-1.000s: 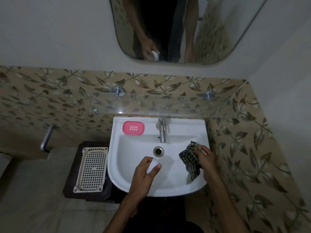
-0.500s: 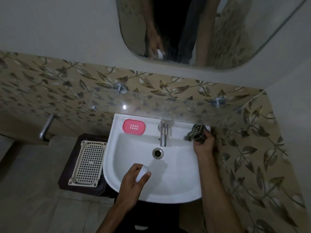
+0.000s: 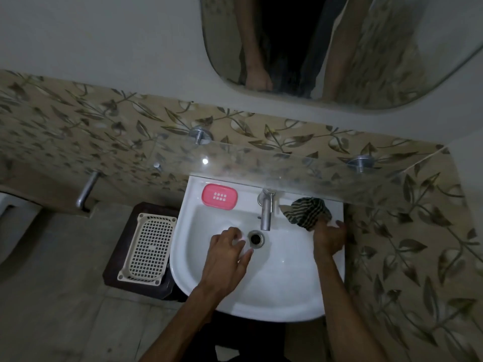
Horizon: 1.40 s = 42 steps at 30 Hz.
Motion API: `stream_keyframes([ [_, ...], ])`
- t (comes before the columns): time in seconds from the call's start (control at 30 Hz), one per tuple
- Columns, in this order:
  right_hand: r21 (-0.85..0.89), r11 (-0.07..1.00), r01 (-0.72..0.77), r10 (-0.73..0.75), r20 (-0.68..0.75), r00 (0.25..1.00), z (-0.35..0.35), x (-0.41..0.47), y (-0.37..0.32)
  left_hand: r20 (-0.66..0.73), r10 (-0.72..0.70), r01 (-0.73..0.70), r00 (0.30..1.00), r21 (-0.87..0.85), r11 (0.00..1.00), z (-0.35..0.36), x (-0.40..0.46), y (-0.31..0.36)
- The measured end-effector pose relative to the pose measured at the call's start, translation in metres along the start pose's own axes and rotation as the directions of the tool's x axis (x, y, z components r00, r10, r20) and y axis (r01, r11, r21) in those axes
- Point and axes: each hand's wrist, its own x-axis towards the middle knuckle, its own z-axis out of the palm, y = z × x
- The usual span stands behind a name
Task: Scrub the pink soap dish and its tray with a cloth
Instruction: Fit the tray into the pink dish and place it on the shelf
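Note:
The pink soap dish [image 3: 219,197], its slotted tray seated in it, stands empty on the back left ledge of the white sink [image 3: 261,288]. A dark checked cloth [image 3: 305,211] lies spread on the back right ledge beside the tap. My right hand [image 3: 328,237] is at the cloth's near corner and seems to pinch it. My left hand [image 3: 228,249] hovers low in the basin just left of the drain. Its fingers are curled round a white bar of soap [image 3: 241,244] that is mostly hidden.
A steel tap [image 3: 266,212] rises at the back middle, with the drain [image 3: 255,238] below it. A glass shelf [image 3: 300,173] overhangs the sink's back edge. A cream slotted basket [image 3: 147,246] sits on a dark stand to the left. The tiled wall is close on the right.
My right hand carried the cloth to the back right ledge, where it now lies spread out. My left hand moved the soap forward to beside the drain.

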Motion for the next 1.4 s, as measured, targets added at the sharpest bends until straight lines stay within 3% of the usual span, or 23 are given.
stream_keyframes([
  [0.03, 0.024, 1.000, 0.001, -0.002, 0.044, 0.999, -0.002, -0.013, 0.002, -0.004, 0.015, -0.015, 1.000, 0.010, 1.000, 0.001, 0.004, 0.000],
  [0.1, 0.054, 0.995, -0.089, 0.069, 0.306, 0.950, -0.002, -0.047, 0.010, 0.008, 0.061, -0.061, 0.998, 0.056, 0.997, 0.003, 0.011, 0.001],
  [0.2, -0.019, 0.990, -0.137, 0.108, 0.731, 0.674, -0.001, -0.105, 0.021, 0.040, 0.109, -0.113, 0.993, 0.087, 0.990, 0.005, 0.017, 0.005],
  [0.27, 0.027, 0.987, -0.159, 0.069, 0.820, 0.568, 0.004, -0.125, 0.028, 0.045, 0.091, -0.092, 0.995, 0.036, 0.995, 0.004, 0.018, 0.003],
  [0.37, 0.083, 0.976, -0.202, 0.053, 0.808, 0.586, 0.019, -0.130, 0.028, 0.052, 0.033, -0.032, 0.998, -0.013, 0.999, -0.005, 0.016, -0.006],
  [0.47, 0.073, 0.968, -0.240, 0.109, 0.740, 0.664, 0.040, -0.126, 0.024, -0.102, 0.019, -0.030, 0.995, -0.112, 0.993, -0.017, 0.007, -0.022],
  [0.53, 0.071, 0.953, -0.294, 0.158, 0.711, 0.686, 0.055, -0.123, 0.022, -0.248, -0.113, 0.053, 0.962, -0.238, 0.970, -0.026, -0.001, -0.034],
  [0.57, 0.072, 0.942, -0.328, 0.182, 0.712, 0.679, 0.062, -0.122, 0.020, -0.283, -0.261, 0.153, 0.923, -0.354, 0.923, -0.029, -0.004, -0.040],
  [0.6, 0.072, 0.929, -0.364, 0.202, 0.725, 0.659, 0.069, -0.121, 0.019, -0.249, -0.444, 0.270, 0.861, -0.517, 0.813, -0.032, -0.005, -0.044],
  [0.67, 0.066, 0.898, -0.434, 0.230, 0.771, 0.594, 0.081, -0.121, 0.017, 0.036, -0.709, 0.440, 0.705, -0.806, 0.396, -0.038, 0.002, -0.051],
  [0.7, 0.060, 0.889, -0.455, 0.236, 0.791, 0.564, 0.086, -0.121, 0.017, 0.166, -0.734, 0.449, 0.658, -0.870, 0.205, -0.040, 0.007, -0.058],
  [0.77, 0.041, 0.885, -0.464, 0.236, 0.820, 0.522, 0.097, -0.121, 0.017, 0.352, -0.675, 0.389, 0.648, -0.916, -0.104, -0.039, 0.017, -0.075],
  [0.87, 0.009, 0.908, -0.419, 0.218, 0.844, 0.491, 0.110, -0.121, 0.017, 0.470, -0.575, 0.271, 0.670, -0.876, -0.399, -0.037, 0.033, -0.085],
  [1.03, -0.100, 0.963, -0.249, 0.212, 0.855, 0.474, 0.130, -0.123, 0.009, 0.468, -0.618, 0.209, 0.632, -0.871, -0.445, -0.032, 0.070, -0.081],
  [1.1, -0.168, 0.985, -0.045, 0.160, 0.771, 0.616, 0.139, -0.115, 0.000, 0.479, -0.640, 0.193, 0.601, -0.864, -0.465, -0.029, 0.079, -0.084],
  [1.13, -0.221, 0.963, 0.155, 0.042, 0.690, 0.723, 0.145, -0.111, -0.004, 0.489, -0.646, 0.193, 0.587, -0.859, -0.475, -0.028, 0.081, -0.088],
  [1.17, -0.292, 0.871, 0.396, -0.148, 0.612, 0.777, 0.151, -0.107, -0.008, 0.498, -0.651, 0.197, 0.573, -0.855, -0.480, -0.028, 0.082, -0.092],
  [1.2, -0.337, 0.739, 0.583, -0.316, 0.591, 0.742, 0.157, -0.105, -0.011, 0.504, -0.655, 0.206, 0.562, -0.853, -0.479, -0.028, 0.081, -0.095],
  [1.23, -0.344, 0.618, 0.707, -0.398, 0.639, 0.659, 0.165, -0.103, -0.014, 0.508, -0.661, 0.221, 0.552, -0.853, -0.472, -0.029, 0.080, -0.098],
  [1.3, -0.360, 0.380, 0.852, -0.348, 0.798, 0.492, 0.182, -0.102, -0.019, 0.516, -0.665, 0.243, 0.541, -0.852, -0.464, -0.031, 0.074, -0.104],
  [1.37, -0.375, 0.160, 0.913, -0.261, 0.876, 0.405, 0.196, -0.098, -0.020, 0.545, -0.656, 0.267, 0.523, -0.835, -0.480, -0.034, 0.065, -0.110],
  [1.4, -0.368, 0.100, 0.924, -0.247, 0.891, 0.382, 0.202, -0.097, -0.021, 0.561, -0.646, 0.280, 0.517, -0.825, -0.491, -0.036, 0.061, -0.113],
])
